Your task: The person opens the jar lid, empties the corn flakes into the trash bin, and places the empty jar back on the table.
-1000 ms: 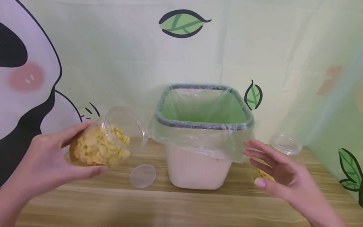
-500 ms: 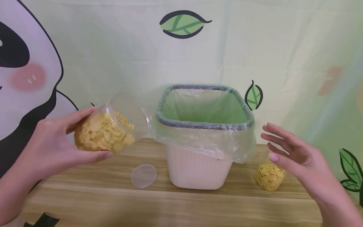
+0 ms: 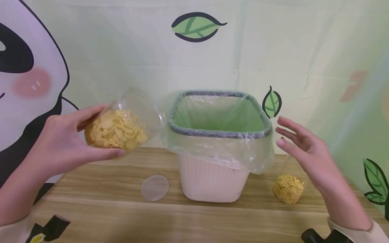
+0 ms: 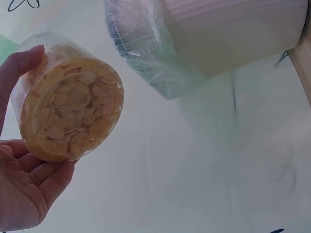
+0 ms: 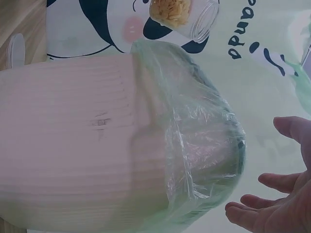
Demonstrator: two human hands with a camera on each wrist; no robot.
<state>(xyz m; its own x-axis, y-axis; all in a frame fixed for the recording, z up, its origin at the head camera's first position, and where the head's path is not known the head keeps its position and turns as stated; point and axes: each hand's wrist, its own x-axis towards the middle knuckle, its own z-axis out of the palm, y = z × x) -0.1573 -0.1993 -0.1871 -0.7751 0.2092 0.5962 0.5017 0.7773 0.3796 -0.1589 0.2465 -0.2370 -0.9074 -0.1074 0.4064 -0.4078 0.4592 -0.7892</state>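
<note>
My left hand [image 3: 67,141] grips a clear plastic jar [image 3: 124,121] part-filled with yellow corn flakes. The jar is held above the table, tipped with its open mouth toward the bin; the flakes lie inside it. In the left wrist view the base of the jar [image 4: 73,111] faces the camera, thumb and fingers on opposite sides. A pale waste bin [image 3: 214,179] with a grey rim and green-tinted liner bag [image 3: 218,152] stands in the middle. Beyond its right rim my right hand [image 3: 307,145] is raised, fingers spread and holding nothing.
On the wooden table [image 3: 127,219] a second clear jar of corn flakes [image 3: 288,189] stands right of the bin, its upper part overlapped by the right hand. A round translucent lid [image 3: 155,187] lies left of the bin. Behind hangs a panda-and-leaf printed cloth [image 3: 212,60].
My left hand has lifted the tilted jar higher and slightly right, toward the bin's rim. My right hand has risen from near the second jar to rim height, uncovering the flakes in that jar.
</note>
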